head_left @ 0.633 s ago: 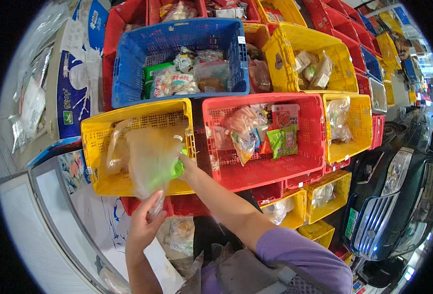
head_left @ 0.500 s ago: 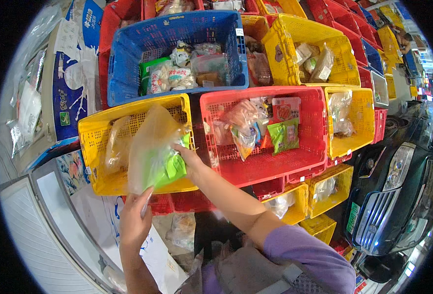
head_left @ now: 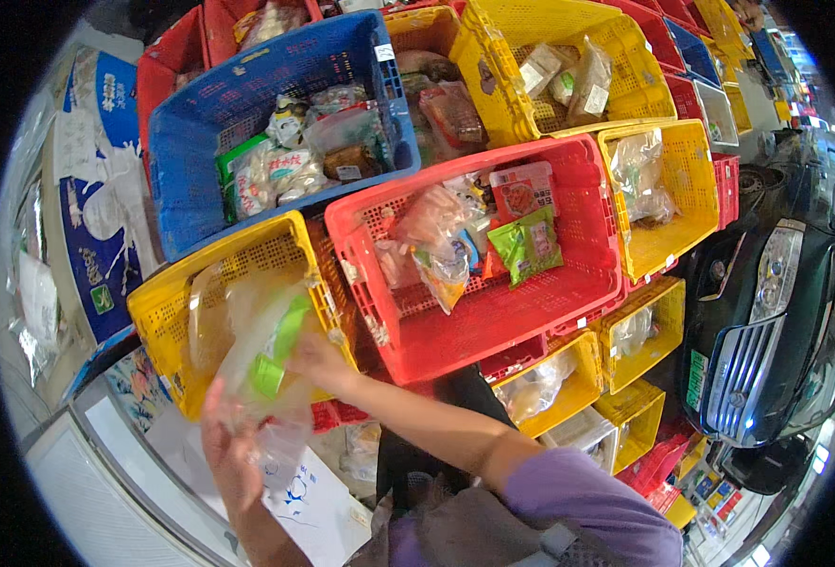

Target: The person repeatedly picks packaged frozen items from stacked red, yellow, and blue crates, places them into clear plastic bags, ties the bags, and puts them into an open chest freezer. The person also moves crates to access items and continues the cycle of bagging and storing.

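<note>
Since the earlier frames you have drawn the clear plastic bag (head_left: pixel 266 364) down off the crate fronts, and your view has tipped so the stacked crates sit higher and more slanted.

Head view: your right hand (head_left: pixel 315 361) is closed on the bag's upper right edge, at the front right corner of the yellow crate (head_left: pixel 167 317). Your left hand (head_left: pixel 230 454) is below it, fingers curled up around the bag's lower end; motion blur keeps me from telling how tight that hold is. Held at two ends like this, the bag hangs stretched between your hands rather than bunched, likely so its mouth stays manageable. A green item (head_left: pixel 275 345) shows through the film near the top. The bag hangs in front of the yellow crate's front wall, not inside it.

Just right of it, the red crate (head_left: pixel 493 317) holds snack packets, tilted toward you so its contents face out. Above the yellow one, the blue crate (head_left: pixel 190 203) carries wrapped goods. A dark car (head_left: pixel 781 321) stands at the right edge.
</note>
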The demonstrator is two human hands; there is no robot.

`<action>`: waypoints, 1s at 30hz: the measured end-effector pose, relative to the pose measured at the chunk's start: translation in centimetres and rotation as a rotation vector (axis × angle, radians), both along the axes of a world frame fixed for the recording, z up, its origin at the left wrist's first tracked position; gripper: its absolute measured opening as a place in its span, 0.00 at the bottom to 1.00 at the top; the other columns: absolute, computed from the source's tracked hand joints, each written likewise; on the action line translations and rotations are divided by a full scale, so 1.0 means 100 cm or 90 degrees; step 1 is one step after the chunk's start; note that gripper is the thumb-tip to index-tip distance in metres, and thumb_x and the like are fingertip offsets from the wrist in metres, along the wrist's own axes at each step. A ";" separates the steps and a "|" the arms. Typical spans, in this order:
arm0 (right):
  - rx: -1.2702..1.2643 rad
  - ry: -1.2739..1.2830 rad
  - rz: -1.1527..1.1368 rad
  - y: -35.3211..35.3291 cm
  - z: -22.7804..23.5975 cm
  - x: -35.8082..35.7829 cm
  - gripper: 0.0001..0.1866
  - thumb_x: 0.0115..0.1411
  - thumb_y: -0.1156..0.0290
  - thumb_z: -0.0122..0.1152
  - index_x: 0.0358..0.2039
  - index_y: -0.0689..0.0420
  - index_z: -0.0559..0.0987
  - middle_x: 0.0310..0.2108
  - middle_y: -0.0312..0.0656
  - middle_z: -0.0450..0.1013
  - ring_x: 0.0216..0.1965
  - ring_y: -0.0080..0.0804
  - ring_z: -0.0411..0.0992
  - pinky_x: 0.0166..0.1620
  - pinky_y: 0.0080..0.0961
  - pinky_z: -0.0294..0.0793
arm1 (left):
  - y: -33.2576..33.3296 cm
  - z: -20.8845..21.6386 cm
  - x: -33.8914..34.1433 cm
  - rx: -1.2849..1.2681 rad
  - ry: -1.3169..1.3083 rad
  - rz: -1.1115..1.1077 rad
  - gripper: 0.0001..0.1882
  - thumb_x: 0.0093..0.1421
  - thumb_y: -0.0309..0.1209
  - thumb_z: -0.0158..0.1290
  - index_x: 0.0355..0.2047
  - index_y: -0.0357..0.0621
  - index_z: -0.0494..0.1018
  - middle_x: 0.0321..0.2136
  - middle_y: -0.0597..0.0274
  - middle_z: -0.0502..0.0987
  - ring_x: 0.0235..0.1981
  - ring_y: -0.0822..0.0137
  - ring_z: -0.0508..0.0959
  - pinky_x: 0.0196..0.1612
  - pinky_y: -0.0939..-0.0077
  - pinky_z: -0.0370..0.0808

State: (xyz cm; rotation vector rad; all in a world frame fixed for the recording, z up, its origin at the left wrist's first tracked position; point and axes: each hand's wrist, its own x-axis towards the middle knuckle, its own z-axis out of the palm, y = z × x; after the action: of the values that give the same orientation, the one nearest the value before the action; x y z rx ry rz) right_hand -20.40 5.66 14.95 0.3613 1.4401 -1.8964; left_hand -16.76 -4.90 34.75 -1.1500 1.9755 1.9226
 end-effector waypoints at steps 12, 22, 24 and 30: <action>1.126 0.283 0.914 0.438 -0.218 -0.114 0.22 0.57 0.66 0.52 0.53 0.50 0.68 0.52 0.43 0.68 0.54 0.37 0.65 0.57 0.49 0.56 | -0.076 -0.071 0.067 -0.900 -0.107 -0.234 0.31 0.52 0.19 0.48 0.59 0.40 0.61 0.55 0.49 0.64 0.51 0.53 0.68 0.55 0.63 0.64; 0.295 -0.011 -0.096 0.313 0.010 -0.024 0.20 0.57 0.64 0.63 0.46 0.63 0.75 0.39 0.41 0.75 0.38 0.31 0.73 0.42 0.32 0.73 | -0.070 -0.077 0.061 -0.018 -0.027 0.069 0.10 0.61 0.36 0.46 0.32 0.44 0.74 0.24 0.69 0.70 0.25 0.76 0.71 0.27 0.78 0.68; 0.000 -0.311 -0.115 0.246 0.017 -0.003 0.19 0.57 0.70 0.61 0.48 0.63 0.74 0.42 0.46 0.75 0.42 0.34 0.74 0.46 0.33 0.74 | -0.028 -0.054 0.048 0.096 -0.076 0.160 0.13 0.60 0.36 0.48 0.38 0.41 0.74 0.22 0.72 0.68 0.21 0.77 0.68 0.23 0.82 0.63; -0.399 -0.665 -0.146 0.031 -0.019 -0.008 0.20 0.64 0.56 0.49 0.49 0.57 0.69 0.43 0.45 0.73 0.43 0.40 0.73 0.49 0.41 0.74 | 0.035 0.033 0.026 0.076 -0.104 -0.307 0.33 0.53 0.23 0.55 0.61 0.39 0.61 0.21 0.74 0.67 0.22 0.82 0.63 0.26 0.86 0.60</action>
State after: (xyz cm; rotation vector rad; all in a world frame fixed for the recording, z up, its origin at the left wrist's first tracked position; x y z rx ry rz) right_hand -21.23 8.75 13.09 1.0247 0.1156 -1.7504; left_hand -14.13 -1.40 38.05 -0.6913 1.8140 1.6140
